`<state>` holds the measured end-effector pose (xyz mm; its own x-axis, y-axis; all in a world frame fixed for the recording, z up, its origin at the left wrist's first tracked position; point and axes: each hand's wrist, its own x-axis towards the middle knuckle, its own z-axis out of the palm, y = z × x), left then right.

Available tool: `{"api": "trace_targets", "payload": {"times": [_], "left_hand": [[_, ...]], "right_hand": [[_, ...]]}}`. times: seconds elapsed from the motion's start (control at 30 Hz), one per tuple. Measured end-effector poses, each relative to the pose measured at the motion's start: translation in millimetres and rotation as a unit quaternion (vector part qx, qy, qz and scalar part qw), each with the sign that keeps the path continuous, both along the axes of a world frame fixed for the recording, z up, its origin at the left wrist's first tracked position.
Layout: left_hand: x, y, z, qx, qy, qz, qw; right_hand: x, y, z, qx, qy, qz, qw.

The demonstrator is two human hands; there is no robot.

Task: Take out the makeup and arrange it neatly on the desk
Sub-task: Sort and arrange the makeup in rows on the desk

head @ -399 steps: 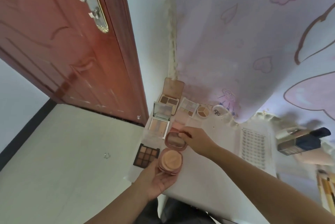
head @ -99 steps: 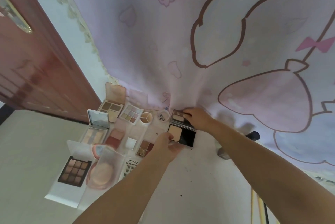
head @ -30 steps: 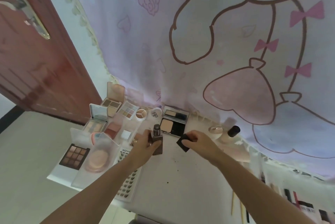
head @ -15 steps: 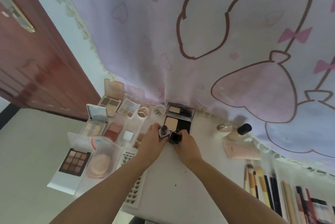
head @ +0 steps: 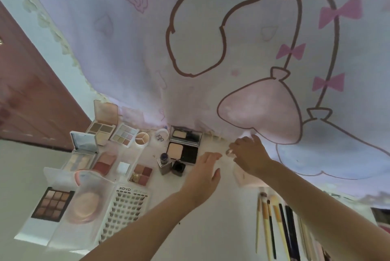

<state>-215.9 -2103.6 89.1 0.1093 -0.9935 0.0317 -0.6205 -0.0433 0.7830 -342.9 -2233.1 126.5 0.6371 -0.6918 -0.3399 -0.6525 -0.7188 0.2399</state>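
An uncapped brown foundation bottle [head: 163, 162] and its black cap [head: 179, 168] stand side by side on the white desk [head: 200, 229], in front of an open black compact [head: 183, 147]. My left hand [head: 203, 171] hovers just right of them, fingers straight and holding nothing. My right hand [head: 249, 155] reaches toward the curtain's hem. Its fingertips are at a small clear item [head: 229, 151], and whatever lies under the palm is hidden. A pale pink tube [head: 241, 174] lies below that hand.
Open palettes [head: 101, 132], a nine-pan palette [head: 52, 203], a round powder compact [head: 86, 205] and a lash tray [head: 124, 214] fill the desk's left side. Brushes and pencils [head: 274, 218] lie at the right. A pink cartoon curtain [head: 232, 49] hangs behind; a red door [head: 31, 102] is at the left.
Half a second ago my hands held the bottle and cap together. Both now stand on the desk, let go, and both hands have moved right toward the curtain.
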Motion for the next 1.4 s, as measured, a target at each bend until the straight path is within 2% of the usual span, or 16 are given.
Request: {"api": "trace_targets", "payload": {"times": [0.07,0.17,0.23,0.3,0.37,0.43,0.5,0.57,0.7,0.8,0.93,1.07,1.17,1.3,1.4], "left_hand": [[-13.8,-16.1,-11.1,0.085,0.016,0.009,0.996],[-18.6,-26.2,-15.0,0.099,0.016,0.01,0.995],[-13.2,-26.9,-13.7,0.096,0.031,0.012,0.995],[-4.6,-25.2,-9.6,0.113,0.048,0.028,0.992],[1.8,-20.1,-4.3,0.115,0.018,0.027,0.993],[3.1,-12.9,1.2,0.081,-0.05,0.02,0.995],[1.1,-5.3,2.3,0.028,-0.112,0.022,0.993],[-1.2,0.0,2.8,-0.001,-0.143,0.027,0.989],[-0.1,6.6,5.7,0.002,-0.135,0.024,0.991],[3.1,11.1,8.9,0.048,-0.122,-0.004,0.991],[14.0,14.7,14.8,0.15,0.002,-0.052,0.987],[34.4,7.9,28.8,0.267,0.147,-0.136,0.943],[43.2,3.1,40.8,0.324,0.27,-0.151,0.894],[50.6,-4.7,48.3,0.341,0.376,-0.137,0.851],[54.2,-5.0,51.6,0.356,0.504,-0.131,0.776]], "right_hand": [[0.2,-1.7,-4.4,-0.013,0.009,0.03,0.999],[0.6,-2.4,0.9,-0.002,-0.061,0.06,0.996],[-2.2,2.1,11.0,0.078,-0.154,0.052,0.984],[-8.3,8.7,23.8,0.19,-0.246,0.023,0.95],[-13.0,15.4,36.2,0.276,-0.293,-0.016,0.915],[-12.2,20.7,44.5,0.309,-0.292,-0.101,0.899],[-5.6,26.9,49.4,0.325,-0.244,-0.187,0.895],[1.9,34.1,49.2,0.336,-0.196,-0.211,0.897],[3.3,41.8,48.4,0.351,-0.224,-0.23,0.88],[-1.2,45.6,51.6,0.388,-0.224,-0.228,0.864],[-6.8,47.5,53.2,0.387,-0.195,-0.131,0.892],[-10.9,43.3,50.3,0.379,-0.206,-0.031,0.902],[-11.9,37.9,50.4,0.382,-0.246,-0.017,0.891],[-14.8,27.7,54.0,0.414,-0.312,-0.033,0.855],[-15.0,24.8,57.5,0.457,-0.347,-0.047,0.817]]}}
